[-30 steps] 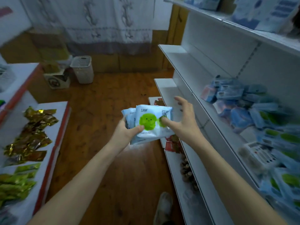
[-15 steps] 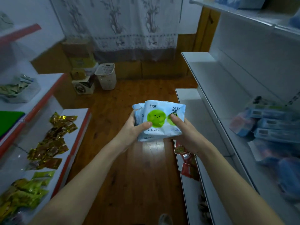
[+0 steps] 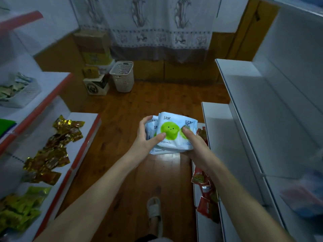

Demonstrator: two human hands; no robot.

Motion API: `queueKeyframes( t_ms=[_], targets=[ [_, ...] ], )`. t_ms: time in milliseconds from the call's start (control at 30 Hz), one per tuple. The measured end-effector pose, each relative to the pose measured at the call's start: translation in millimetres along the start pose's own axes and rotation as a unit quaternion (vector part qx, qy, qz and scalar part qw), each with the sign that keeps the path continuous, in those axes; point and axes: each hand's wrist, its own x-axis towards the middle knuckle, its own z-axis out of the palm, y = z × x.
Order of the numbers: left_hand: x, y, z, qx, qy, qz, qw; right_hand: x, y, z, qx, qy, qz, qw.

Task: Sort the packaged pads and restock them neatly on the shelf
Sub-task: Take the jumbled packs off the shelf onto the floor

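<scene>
Above wooden floor, pad packs between both hands' fingers.

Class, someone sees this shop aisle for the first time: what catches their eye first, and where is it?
At centre, the left hand and right hand grip a stack of white pad packs with a smiling green blob on the front. On the low shelf at left lie gold foil sachets; a white basket stands by the curtain.
</scene>
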Motion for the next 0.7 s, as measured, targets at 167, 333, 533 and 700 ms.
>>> queueKeyframes(
  t_ms=[167,333,533,700],
  targets=[
    [92.1,-6.6,-15.4,-0.006,-0.027,-0.013,1.0,94.0,-10.4,-25.5,-0.029,0.032,0.021,0.999],
    [175.8,-14.8,-31.9,0.007,-0.035,-0.032,0.999,169.0,-16.1,-40.8,-0.023,0.059,0.035,0.997],
    [274.8,-24.8,-39.2,0.03,-0.016,-0.066,0.997,258.4,-36.5,-71.4,-0.007,0.082,0.049,0.995],
    [376.6,-45.3,-40.2,0.078,0.004,-0.098,0.992,349.5,-49.9,-114.4,0.002,0.099,0.058,0.993]
  ],
)
